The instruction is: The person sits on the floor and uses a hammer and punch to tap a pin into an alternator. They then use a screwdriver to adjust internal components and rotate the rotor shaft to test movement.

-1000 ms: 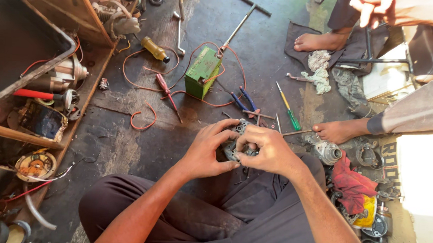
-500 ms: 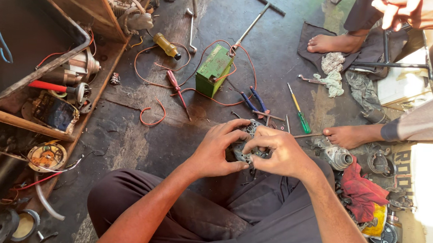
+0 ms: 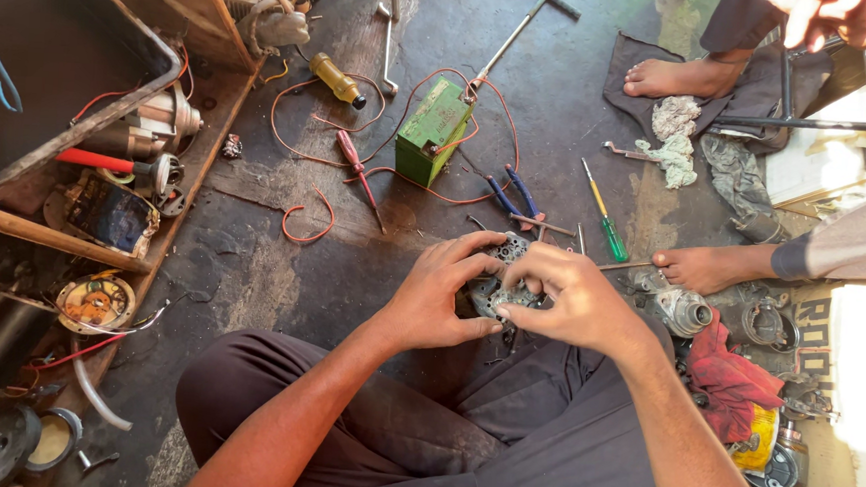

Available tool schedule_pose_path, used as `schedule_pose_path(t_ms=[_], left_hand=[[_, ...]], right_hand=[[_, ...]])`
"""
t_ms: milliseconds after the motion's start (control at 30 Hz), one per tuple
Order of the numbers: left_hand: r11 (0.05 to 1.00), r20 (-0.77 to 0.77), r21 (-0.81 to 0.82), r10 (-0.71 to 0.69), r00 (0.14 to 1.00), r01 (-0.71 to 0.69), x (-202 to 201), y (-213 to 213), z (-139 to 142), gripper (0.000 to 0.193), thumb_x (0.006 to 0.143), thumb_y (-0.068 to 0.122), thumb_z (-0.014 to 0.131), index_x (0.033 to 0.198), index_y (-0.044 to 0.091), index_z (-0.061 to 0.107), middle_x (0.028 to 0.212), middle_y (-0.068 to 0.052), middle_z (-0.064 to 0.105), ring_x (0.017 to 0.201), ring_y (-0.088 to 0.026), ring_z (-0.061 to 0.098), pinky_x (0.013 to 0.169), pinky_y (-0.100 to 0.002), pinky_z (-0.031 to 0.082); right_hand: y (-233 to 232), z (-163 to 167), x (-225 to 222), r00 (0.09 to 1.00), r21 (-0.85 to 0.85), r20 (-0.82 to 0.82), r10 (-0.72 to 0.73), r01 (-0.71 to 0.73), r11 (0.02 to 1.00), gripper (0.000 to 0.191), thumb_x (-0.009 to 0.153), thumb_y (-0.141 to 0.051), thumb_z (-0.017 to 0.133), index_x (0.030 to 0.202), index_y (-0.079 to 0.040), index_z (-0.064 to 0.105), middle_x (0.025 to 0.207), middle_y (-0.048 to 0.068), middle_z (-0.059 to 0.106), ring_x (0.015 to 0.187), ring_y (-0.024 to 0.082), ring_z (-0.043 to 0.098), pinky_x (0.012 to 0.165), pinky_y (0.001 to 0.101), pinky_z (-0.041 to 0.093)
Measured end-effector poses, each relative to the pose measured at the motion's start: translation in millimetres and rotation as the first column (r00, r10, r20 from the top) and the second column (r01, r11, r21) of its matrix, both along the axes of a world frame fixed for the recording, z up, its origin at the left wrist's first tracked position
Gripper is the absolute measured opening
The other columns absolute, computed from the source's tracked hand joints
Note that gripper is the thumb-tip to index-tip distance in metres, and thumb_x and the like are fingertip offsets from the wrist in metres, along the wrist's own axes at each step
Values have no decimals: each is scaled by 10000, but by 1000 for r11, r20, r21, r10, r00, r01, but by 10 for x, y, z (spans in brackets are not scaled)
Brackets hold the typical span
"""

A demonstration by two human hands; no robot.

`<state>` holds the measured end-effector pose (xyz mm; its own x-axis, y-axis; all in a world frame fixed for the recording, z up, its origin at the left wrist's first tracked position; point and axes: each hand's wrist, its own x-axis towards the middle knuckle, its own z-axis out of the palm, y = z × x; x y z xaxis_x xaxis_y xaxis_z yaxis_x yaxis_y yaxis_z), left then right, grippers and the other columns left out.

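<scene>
Hands are seen low in the middle of the view, above the crossed legs: the left hand (image 3: pixel 437 299) and the right hand (image 3: pixel 568 300) are both closed around a small grey metal part (image 3: pixel 498 290), which is held between them just over the dark trousers (image 3: pixel 502 428). The part is mostly covered by the fingers, so its shape cannot be told. Just beyond the hands, blue-handled pliers (image 3: pixel 509 192) and a green-handled screwdriver (image 3: pixel 605 227) are laid on the floor (image 3: pixel 563 91), with a red-handled screwdriver (image 3: pixel 356 167) and a green battery (image 3: pixel 434 128) ringed by red wire (image 3: pixel 304 228) further out. Open floor is left to the front left of the knees, bounded on the left by a wooden shelf edge (image 3: pixel 197 174) crowded with motor parts. On the right, room is narrowed by another person's bare foot (image 3: pixel 700 267), a red rag (image 3: pixel 727 377) and scattered metal housings.
</scene>
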<state>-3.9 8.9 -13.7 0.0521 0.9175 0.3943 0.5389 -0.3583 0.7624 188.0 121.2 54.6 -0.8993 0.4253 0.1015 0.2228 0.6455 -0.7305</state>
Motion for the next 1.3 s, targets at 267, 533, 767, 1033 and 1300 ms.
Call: schedule_pose_path(t_ms=[267,533,767,1033,1300], left_hand=[[1000,5,12,7,1000,-7,7,3,3,613,671,332,869,1203,123,647,1510,-60,509,1351,-340,516,1101,-485,384],[1000,12,-4,9,1000,-9,9,0,8,600,674,334,863,1196,128,651,1516,-52,507,1337,-327,526,1095,-479,391],[1000,9,6,5,1000,-6,4,4,-5,592,679,332,860,1190,129,643,1520,-54,502,1347,-329,521,1099,-479,392],[1000,3,12,5,1000,-5,8,8,-16,589,676,333,859,1187,130,649,1523,-54,501,1348,-332,522,1098,-480,391],[1000,0,23,12,1000,-12,11,4,-13,581,680,336,864,1179,130,649,1519,-51,505,1345,-330,526,1095,-479,391]], right_hand=[[-28,-1,12,1000,-22,12,-13,13,1000,246,718,-108,785,956,-78,735,794,18,583,684,142,544,605,298,460],[-30,-8,3,999,-44,38,29,-27,999,244,707,-79,767,950,-78,754,781,13,560,684,123,549,608,290,466],[-40,-41,-15,999,18,33,-39,38,999,211,704,-102,801,892,-70,712,766,15,582,653,136,554,601,303,469],[-33,-29,2,999,-74,29,-34,36,997,275,695,-85,801,953,-59,710,722,41,512,657,159,494,607,321,445],[-42,-66,-6,1000,29,-19,-20,21,999,188,716,-101,805,881,-69,722,740,16,581,643,136,535,595,298,456]])
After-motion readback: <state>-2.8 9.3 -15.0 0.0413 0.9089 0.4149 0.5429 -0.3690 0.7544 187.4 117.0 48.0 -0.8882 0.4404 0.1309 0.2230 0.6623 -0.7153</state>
